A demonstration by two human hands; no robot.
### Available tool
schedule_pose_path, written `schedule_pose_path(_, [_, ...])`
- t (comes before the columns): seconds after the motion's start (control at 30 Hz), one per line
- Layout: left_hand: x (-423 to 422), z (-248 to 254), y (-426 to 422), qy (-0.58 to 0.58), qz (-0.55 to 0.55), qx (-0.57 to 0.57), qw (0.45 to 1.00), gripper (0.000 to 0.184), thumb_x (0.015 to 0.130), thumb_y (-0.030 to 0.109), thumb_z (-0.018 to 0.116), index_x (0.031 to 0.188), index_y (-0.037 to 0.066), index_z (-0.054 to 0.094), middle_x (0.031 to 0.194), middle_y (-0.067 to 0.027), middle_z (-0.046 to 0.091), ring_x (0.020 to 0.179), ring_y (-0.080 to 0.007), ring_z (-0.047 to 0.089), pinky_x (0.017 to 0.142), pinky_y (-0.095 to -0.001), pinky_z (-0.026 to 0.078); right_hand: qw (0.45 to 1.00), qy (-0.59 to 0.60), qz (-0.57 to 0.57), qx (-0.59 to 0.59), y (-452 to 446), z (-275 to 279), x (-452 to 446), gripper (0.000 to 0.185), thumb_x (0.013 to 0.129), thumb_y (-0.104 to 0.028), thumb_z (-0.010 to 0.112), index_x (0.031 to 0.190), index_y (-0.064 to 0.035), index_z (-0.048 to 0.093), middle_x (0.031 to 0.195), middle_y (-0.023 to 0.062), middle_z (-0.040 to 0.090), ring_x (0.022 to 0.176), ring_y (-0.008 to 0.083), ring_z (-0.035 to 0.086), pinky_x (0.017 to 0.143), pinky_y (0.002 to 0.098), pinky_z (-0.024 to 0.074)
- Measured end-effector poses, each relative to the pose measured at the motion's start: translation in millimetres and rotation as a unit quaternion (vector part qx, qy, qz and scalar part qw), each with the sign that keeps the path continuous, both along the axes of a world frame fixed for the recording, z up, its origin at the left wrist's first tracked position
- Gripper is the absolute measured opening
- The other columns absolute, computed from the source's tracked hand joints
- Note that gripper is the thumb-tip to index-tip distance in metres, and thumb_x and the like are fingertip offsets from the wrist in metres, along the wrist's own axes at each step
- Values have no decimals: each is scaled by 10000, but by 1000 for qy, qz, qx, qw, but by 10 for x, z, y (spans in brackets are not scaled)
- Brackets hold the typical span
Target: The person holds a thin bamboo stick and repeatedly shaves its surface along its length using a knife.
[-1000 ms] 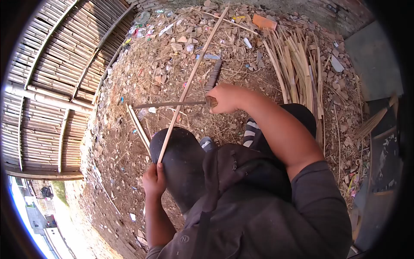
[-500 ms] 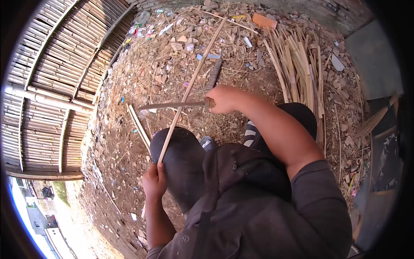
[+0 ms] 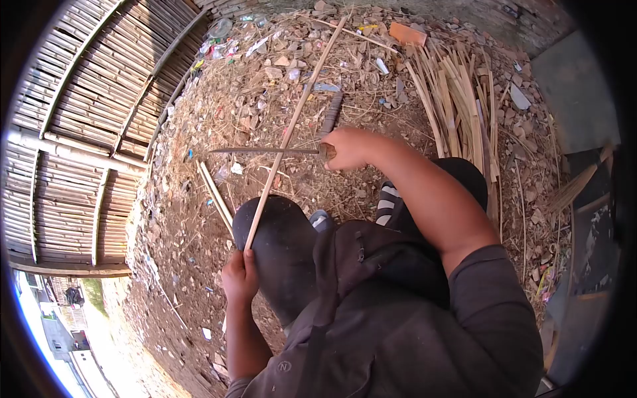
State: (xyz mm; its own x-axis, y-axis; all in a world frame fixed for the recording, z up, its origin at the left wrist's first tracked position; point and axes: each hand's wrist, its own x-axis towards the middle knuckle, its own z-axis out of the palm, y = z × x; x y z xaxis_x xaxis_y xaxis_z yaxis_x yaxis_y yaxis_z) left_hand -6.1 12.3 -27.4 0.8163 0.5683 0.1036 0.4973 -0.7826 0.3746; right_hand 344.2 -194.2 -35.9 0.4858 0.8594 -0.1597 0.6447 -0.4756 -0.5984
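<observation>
A long, pale bamboo strip (image 3: 298, 109) slants away from my left knee, its far end reaching over the littered ground. Its near end is pinched by the thumb and fingers of my left hand (image 3: 239, 275), beside the knee. My right hand (image 3: 346, 147) is closed around the handle of a machete (image 3: 245, 150). The blade points left and crosses the strip at about mid-length, seen nearly edge-on; whether it touches the strip I cannot tell. Just beyond my right hand lies a tool with a dark ribbed handle (image 3: 331, 113).
A pile of split bamboo strips (image 3: 458, 99) lies to the right, near an orange brick (image 3: 407, 33). Two more strips (image 3: 215, 196) rest left of my knee. A bamboo slat wall (image 3: 73, 119) stands at left. Rubble and litter cover the ground.
The machete blade has risen slightly and turned, showing a thinner profile across the strip. My right hand has shifted a little right. The strip's far end has moved slightly left and away.
</observation>
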Motion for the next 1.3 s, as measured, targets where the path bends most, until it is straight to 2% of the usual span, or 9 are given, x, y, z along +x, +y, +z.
schedule_pose_path(0.17, [-12, 50, 15, 6, -6, -7, 1000, 444, 1021, 367, 539, 730, 37, 484, 606, -203, 550, 575, -421, 579, 530, -486, 419, 998, -27, 44, -26, 9, 50, -32, 404, 745, -294, 706, 1083, -73, 692, 967, 181, 708, 928, 355, 683, 818, 462, 535])
schedule_pose_path(0.43, [-29, -38, 53, -2, -1, -5, 1000, 451, 1023, 381, 533, 730, 40, 492, 602, -205, 544, 568, -431, 566, 530, -494, 418, 999, 4, -49, 23, -67, -124, 99, 433, 738, -320, 706, 1082, -58, 698, 980, 195, 706, 938, 367, 678, 822, 469, 531])
schedule_pose_path(0.57, [-41, -48, 60, -2, -1, -2, 1000, 460, 1022, 395, 533, 732, 40, 494, 605, -204, 548, 569, -434, 565, 531, -492, 418, 1000, 10, -23, -17, -49, 89, 30, 399, 739, -313, 706, 1041, -52, 694, 972, 196, 706, 938, 370, 677, 822, 472, 530])
schedule_pose_path(0.67, [-25, -31, 57, -7, 3, -23, 1000, 468, 1023, 399, 533, 726, 40, 488, 597, -202, 540, 559, -432, 555, 526, -488, 414, 999, -6, 32, 9, 18, 24, -44, 384, 757, -351, 741, 1002, -61, 685, 941, 183, 699, 923, 359, 675, 801, 461, 528])
schedule_pose_path(0.87, [-36, -29, 65, -1, -1, -18, 1000, 479, 1023, 393, 533, 714, 32, 474, 589, -204, 528, 551, -432, 545, 522, -485, 411, 999, 5, 37, -12, 39, -6, 24, 356, 734, -297, 717, 974, -38, 677, 922, 187, 700, 919, 367, 676, 801, 473, 530])
schedule_pose_path(0.97, [-42, -62, 71, -18, -11, -5, 1000, 475, 1021, 386, 538, 713, 30, 472, 588, -205, 526, 553, -433, 546, 523, -487, 412, 998, -12, -48, 35, -44, -118, 159, 353, 733, -294, 713, 967, -32, 678, 910, 193, 697, 904, 362, 677, 790, 471, 533])
schedule_pose_path(1.07, [-20, -22, 39, -15, -9, -2, 1000, 472, 1020, 384, 542, 714, 31, 472, 594, -207, 526, 557, -433, 547, 525, -490, 411, 996, -24, -80, 2, -87, -136, 246, 452, 758, -347, 749, 1105, -65, 687, 992, 191, 698, 960, 352, 677, 840, 447, 532])
schedule_pose_path(1.17, [-20, -49, 57, -14, -7, -7, 1000, 474, 1020, 388, 542, 716, 32, 474, 603, -207, 531, 563, -429, 550, 528, -489, 413, 998, -26, -59, 16, -65, -86, 154, 399, 728, -315, 726, 1006, -32, 685, 937, 199, 695, 917, 364, 675, 789, 467, 533])
schedule_pose_path(1.3, [-12, -19, 54, -6, 1, -28, 1000, 475, 1021, 396, 538, 722, 32, 478, 607, -201, 537, 566, -422, 557, 530, -488, 414, 1000, -5, 30, 4, -22, -17, 46, 430, 713, -327, 734, 1022, -32, 687, 949, 202, 694, 929, 370, 673, 803, 464, 535])
